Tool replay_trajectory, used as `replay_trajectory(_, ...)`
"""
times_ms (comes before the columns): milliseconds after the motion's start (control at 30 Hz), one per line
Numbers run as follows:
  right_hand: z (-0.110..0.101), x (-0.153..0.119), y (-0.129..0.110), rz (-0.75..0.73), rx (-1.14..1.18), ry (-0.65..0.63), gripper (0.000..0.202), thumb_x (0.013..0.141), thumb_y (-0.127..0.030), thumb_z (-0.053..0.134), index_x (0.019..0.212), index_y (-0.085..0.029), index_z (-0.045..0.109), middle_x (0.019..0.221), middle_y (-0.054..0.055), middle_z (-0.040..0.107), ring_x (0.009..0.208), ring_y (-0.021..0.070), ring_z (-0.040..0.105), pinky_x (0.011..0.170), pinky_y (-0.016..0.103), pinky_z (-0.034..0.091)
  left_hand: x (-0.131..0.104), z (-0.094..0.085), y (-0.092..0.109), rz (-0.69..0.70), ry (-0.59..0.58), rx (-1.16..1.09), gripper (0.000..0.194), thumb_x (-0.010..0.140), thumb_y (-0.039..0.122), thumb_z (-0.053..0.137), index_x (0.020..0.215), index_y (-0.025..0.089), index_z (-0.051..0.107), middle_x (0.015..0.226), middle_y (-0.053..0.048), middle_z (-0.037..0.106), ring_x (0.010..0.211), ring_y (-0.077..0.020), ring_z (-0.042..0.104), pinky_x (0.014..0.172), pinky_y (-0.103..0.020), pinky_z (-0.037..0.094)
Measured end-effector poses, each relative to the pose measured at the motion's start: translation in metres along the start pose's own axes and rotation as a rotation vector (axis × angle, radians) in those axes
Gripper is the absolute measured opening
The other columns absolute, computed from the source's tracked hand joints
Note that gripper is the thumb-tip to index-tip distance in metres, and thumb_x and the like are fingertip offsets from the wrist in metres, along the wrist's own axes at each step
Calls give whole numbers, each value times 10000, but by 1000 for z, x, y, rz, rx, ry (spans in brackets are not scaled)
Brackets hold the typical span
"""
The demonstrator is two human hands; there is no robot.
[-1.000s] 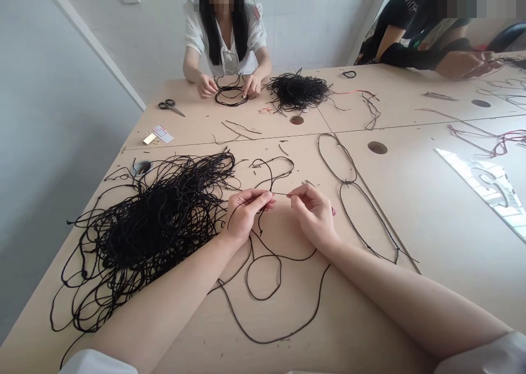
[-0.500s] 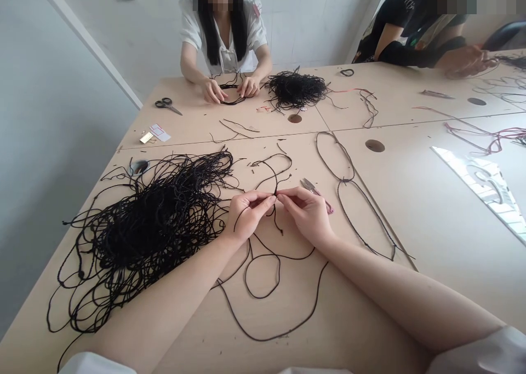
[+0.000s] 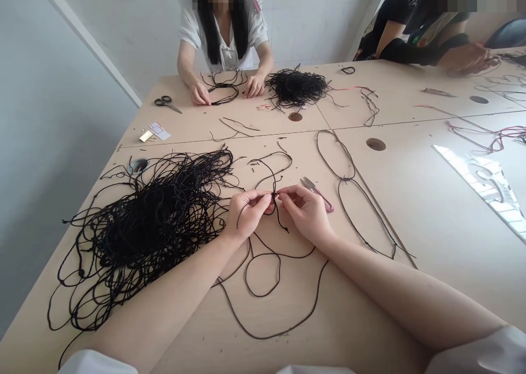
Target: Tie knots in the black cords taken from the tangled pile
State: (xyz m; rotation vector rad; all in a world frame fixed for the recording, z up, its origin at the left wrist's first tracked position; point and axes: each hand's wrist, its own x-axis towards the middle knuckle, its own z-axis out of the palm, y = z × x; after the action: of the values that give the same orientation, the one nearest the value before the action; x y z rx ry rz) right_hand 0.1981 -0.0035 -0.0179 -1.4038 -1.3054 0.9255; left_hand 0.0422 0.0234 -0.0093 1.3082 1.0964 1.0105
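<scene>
Above the table my left hand and my right hand face each other, thumbs and forefingers closed in a pinch. Between them runs a thin black cord, bunched at what looks like a knot, its knotted end hanging down. Both hands grip this cord; the fingertips partly hide the knot. Loose loops of black cord lie on the table below my hands. Just beyond my right hand are thread snips with pinkish handles. A big tangled heap of black cords lies left of my left hand.
Two joined cord loops lie to the right, near a table seam. A clear ruler plate is farther right. Across the table, a co-worker's hands handle black cord near scissors and another cord pile. A second person sits far right.
My fingertips have drawn slightly apart at the knot, and the hanging cord end has swung a little right. Across the table, the co-worker's hands have spread apart around a cord loop.
</scene>
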Motion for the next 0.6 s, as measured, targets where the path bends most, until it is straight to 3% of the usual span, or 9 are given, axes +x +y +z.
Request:
replay_trajectory(267,-1,-1,-1,-24,-22,-1,120,848,-280,570,864,-191,650,806,29,681,686,146,611,623,286,491,-1,2,1,-63,19,-27,213,779,341,675,801,133,718,744,-68,723,644,-182,693,581,-270,576)
replay_trajectory(400,-1,-1,-3,-22,-7,3,127,859,-280,554,860,-187,641,781,20,653,644,128,561,581,268,466,-1,2,1,-24,31,56,146,799,273,629,753,150,692,590,-19,661,559,-143,642,524,-223,518)
replay_trajectory(600,0,-2,-3,-16,34,-4,140,866,-298,560,887,-188,646,841,38,670,727,151,608,665,299,497,-1,0,1,35,64,92,134,808,257,615,771,157,697,592,-6,647,562,-130,611,558,-227,484)
